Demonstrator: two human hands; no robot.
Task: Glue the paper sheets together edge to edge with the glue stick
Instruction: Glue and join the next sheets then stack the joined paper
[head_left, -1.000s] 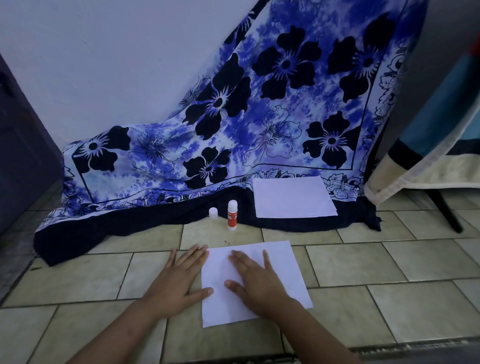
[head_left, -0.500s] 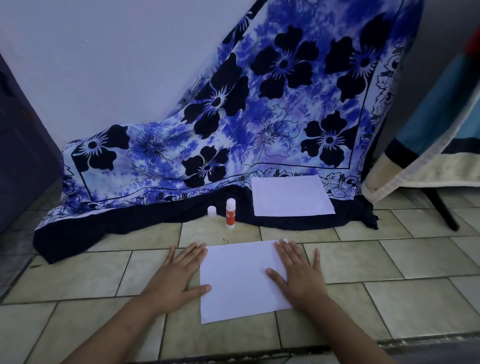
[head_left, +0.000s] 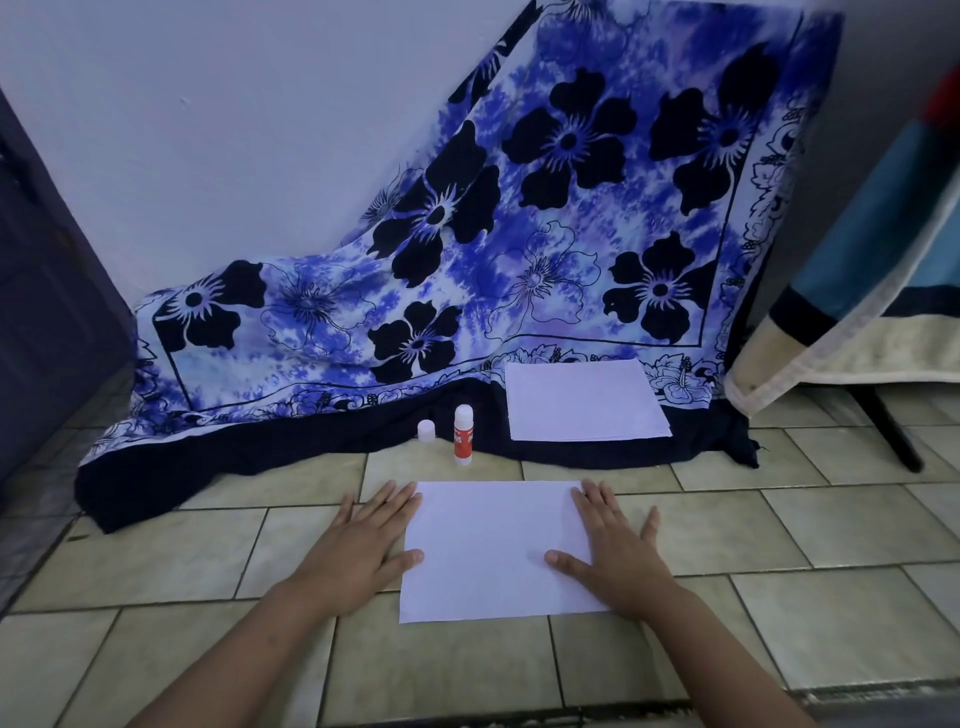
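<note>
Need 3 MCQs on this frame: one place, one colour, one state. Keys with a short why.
1. Where does the glue stick stand? A on the near sheet; B beyond it, by the dark edge of the cloth; C in a hand.
2. Its label colour? A green; B red; C yellow.
3. The hands? A both flat at the sheet's sides; B both fists; C one lifted.
Key: B, it stands upright past the sheet; B, a red band shows; A, left hand and right hand lie with straight fingers.
</note>
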